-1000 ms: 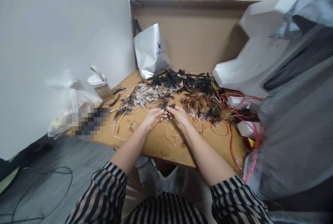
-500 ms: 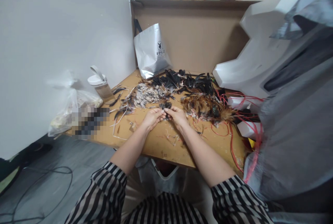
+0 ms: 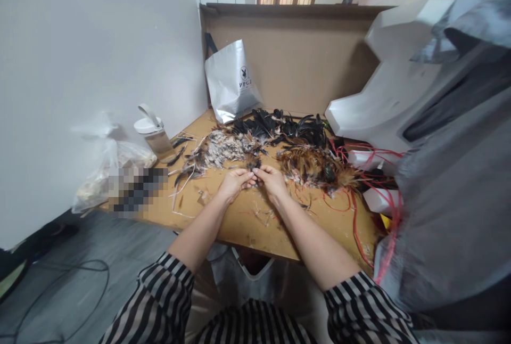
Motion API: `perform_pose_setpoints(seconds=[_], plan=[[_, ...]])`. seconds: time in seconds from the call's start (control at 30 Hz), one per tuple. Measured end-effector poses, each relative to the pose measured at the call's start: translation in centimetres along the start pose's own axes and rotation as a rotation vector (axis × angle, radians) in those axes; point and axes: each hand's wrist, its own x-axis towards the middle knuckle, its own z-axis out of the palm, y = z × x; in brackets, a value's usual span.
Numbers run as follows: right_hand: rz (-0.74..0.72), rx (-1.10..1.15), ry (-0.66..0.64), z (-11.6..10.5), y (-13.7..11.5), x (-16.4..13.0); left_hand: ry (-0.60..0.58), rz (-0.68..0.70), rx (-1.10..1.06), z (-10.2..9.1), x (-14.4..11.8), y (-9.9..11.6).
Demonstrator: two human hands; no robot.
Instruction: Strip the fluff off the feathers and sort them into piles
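Observation:
My left hand (image 3: pixel 235 183) and my right hand (image 3: pixel 271 180) meet over the middle of the table, fingertips pinched together. Between them they grip a small bunch of dark feathers (image 3: pixel 254 164), partly hidden by the fingers. Just beyond my left hand lies a heap of pale grey feathers (image 3: pixel 225 147). A pile of brown feathers (image 3: pixel 311 164) is close to the right of my right hand. Long black feathers (image 3: pixel 271 123) are spread behind both piles.
On the left of the wooden table (image 3: pixel 247 227) stand a lidded drink cup (image 3: pixel 155 133) and a clear plastic bag (image 3: pixel 112 168). A silver bag (image 3: pixel 231 83) leans at the back. Red strings (image 3: pixel 355 221) hang at the right, near a grey cloth (image 3: pixel 451 200).
Both hands stay together at nearly the same spot. The feather bunch has tilted a little and shows less above the fingers. The view has shifted slightly.

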Motion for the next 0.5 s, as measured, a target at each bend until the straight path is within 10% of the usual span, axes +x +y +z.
perform_pose_setpoints(seconds=[0.5], plan=[[-0.143, -0.179, 0.016, -0.98, -0.17, 0.62, 0.062, 0.032, -0.095, -0.38, 0.03, 0.31]])
